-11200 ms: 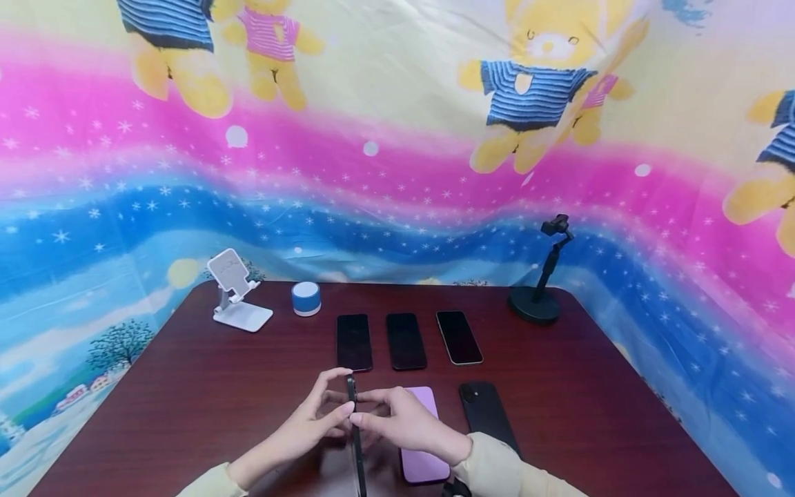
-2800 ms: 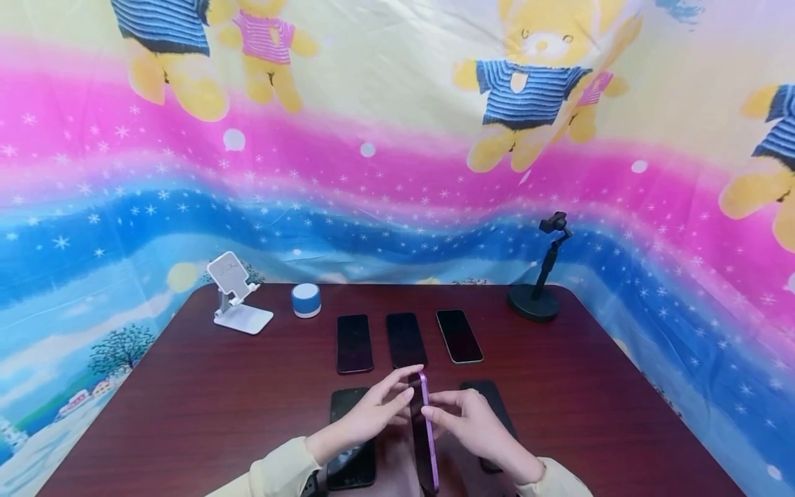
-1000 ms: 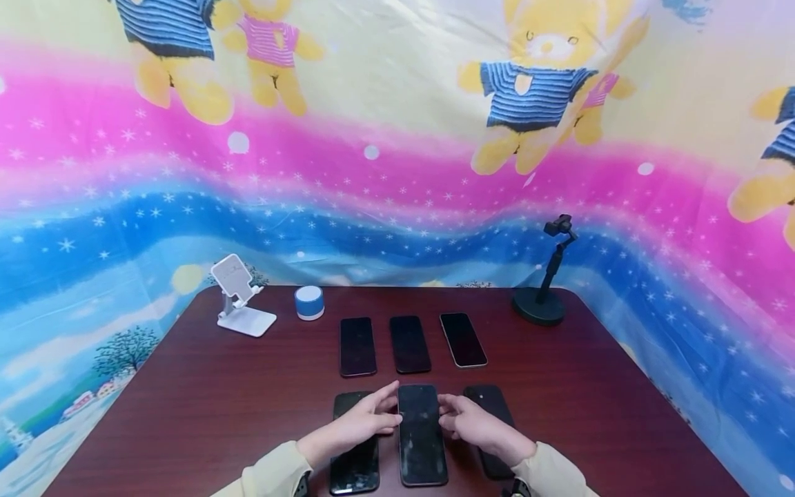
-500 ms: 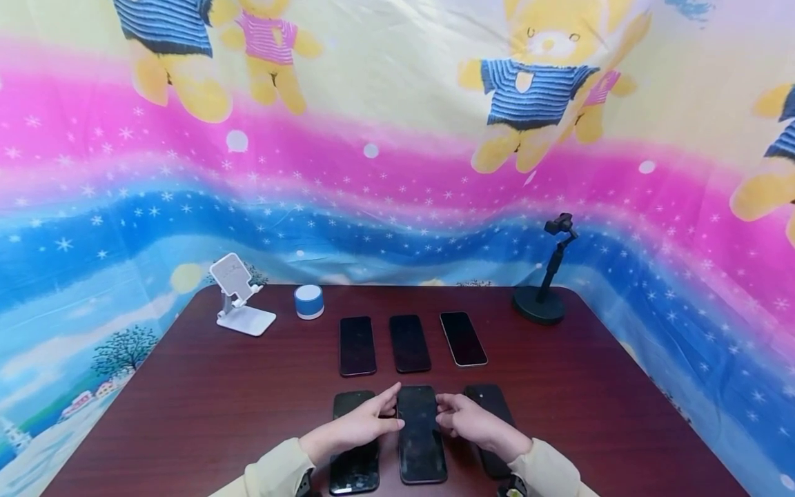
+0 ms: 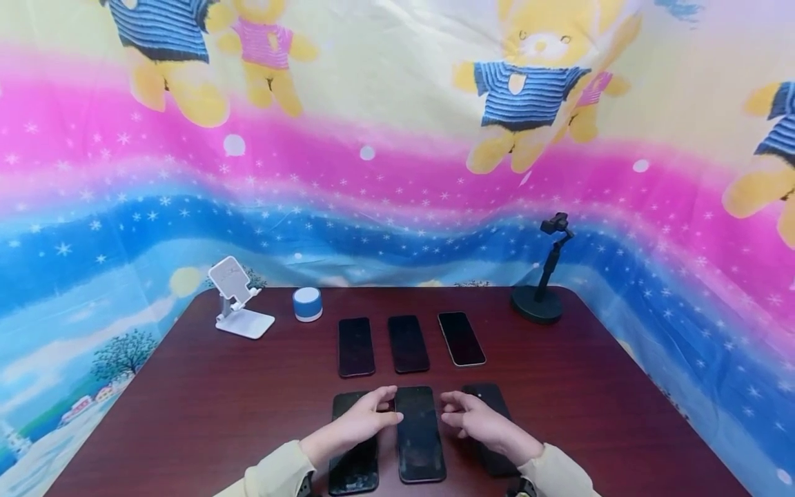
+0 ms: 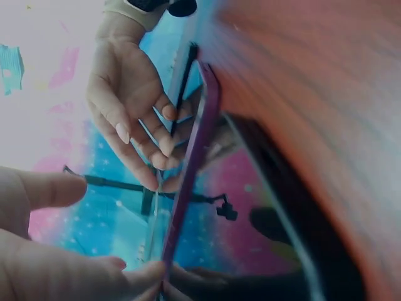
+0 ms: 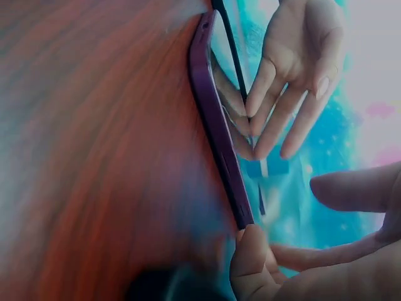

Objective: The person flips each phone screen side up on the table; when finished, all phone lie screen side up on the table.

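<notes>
A purple-edged smartphone (image 5: pixel 421 438) lies screen up on the table, between my two hands. My left hand (image 5: pixel 362 420) has its fingertips right at the phone's left edge, thumb apart from the fingers. In the head view my right hand (image 5: pixel 487 426) is a little off the right edge, fingers loosely bent. Both wrist views show the purple rim (image 6: pixel 193 150) lying flat, with the hands mirrored in the glass. Under my left wrist lies another smartphone (image 5: pixel 354 473), screen up and smudged. Partly hidden by my right hand is a black smartphone (image 5: pixel 491 395), back up.
Farther back, three dark-screened smartphones lie in a row: left (image 5: pixel 356 347), middle (image 5: pixel 408 344) and right (image 5: pixel 462 338). A white phone stand (image 5: pixel 245 322) and a blue-and-white cylinder (image 5: pixel 307 305) are at the back left. A black stand (image 5: pixel 537 304) is at the back right. Printed cloth hangs behind.
The left phone, then the purple one, stood on edge in both hands; both now lie screen up. Over the last half second my right hand has drawn off to the right.
</notes>
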Motion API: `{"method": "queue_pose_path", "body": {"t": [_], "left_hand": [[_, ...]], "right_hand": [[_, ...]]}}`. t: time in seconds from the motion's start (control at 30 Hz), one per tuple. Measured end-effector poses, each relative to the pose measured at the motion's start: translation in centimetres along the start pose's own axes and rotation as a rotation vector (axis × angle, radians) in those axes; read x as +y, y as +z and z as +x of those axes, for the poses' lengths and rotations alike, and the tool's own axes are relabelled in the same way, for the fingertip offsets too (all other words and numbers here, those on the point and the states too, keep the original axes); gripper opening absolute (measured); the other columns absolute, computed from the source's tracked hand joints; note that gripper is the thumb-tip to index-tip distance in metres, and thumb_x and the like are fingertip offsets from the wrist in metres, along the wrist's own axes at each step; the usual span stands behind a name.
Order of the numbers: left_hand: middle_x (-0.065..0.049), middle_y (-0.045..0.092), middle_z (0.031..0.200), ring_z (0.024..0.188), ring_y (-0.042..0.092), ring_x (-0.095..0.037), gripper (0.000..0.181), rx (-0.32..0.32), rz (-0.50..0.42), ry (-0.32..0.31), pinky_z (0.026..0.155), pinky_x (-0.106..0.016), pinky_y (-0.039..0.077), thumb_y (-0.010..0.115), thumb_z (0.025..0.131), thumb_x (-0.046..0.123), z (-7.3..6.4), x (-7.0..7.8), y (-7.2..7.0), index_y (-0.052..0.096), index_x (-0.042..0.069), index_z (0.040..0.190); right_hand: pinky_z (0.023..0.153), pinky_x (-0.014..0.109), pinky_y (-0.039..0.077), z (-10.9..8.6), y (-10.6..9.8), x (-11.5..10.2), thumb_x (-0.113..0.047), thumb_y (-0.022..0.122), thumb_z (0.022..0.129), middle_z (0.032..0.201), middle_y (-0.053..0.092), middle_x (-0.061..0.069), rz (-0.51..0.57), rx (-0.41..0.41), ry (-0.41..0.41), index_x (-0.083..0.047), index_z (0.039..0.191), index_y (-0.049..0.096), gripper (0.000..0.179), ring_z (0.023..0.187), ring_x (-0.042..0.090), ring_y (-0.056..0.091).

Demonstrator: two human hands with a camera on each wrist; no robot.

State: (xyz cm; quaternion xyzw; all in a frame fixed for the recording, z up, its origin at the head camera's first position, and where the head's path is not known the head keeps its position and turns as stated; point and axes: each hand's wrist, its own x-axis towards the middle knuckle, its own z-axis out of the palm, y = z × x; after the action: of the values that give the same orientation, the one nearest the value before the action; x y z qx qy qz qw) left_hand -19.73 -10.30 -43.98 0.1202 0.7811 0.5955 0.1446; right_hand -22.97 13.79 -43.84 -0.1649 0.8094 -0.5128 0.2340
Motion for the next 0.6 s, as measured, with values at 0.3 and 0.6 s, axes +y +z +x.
{"method": "queue_pose_path", "body": {"t": [0.3, 0.6], "left_hand": [[-0.031, 0.049, 0.135, 0.127, 0.044, -0.046, 0.050, 0.097, -0.059, 0.200, 0.104, -0.048, 0.042, 0.061, 0.088, 0.005, 2.8, 2.3, 1.4, 0.046, -0.012, 0.133], [-0.024, 0.061, 0.121, 0.107, 0.062, -0.033, 0.039, 0.017, 0.122, 0.196, 0.080, -0.034, 0.055, 0.066, 0.087, 0.007, 6.9, 3.3, 3.2, 0.058, -0.004, 0.123]], "right_hand": [[0.071, 0.040, 0.055, -3.6, -2.8, 0.5, -0.010, 0.054, 0.095, 0.090, 0.064, 0.017, -0.083, 0.118, -0.065, 0.018, 0.118, 0.051, 0.036, 0.081, 0.031, 0.068], [0.051, 0.029, 0.045, -7.7, -4.4, 1.9, -0.013, 0.048, 0.099, 0.102, 0.064, 0.020, -0.093, 0.230, 0.106, 0.019, 0.124, 0.045, 0.041, 0.074, 0.022, 0.067]]}}
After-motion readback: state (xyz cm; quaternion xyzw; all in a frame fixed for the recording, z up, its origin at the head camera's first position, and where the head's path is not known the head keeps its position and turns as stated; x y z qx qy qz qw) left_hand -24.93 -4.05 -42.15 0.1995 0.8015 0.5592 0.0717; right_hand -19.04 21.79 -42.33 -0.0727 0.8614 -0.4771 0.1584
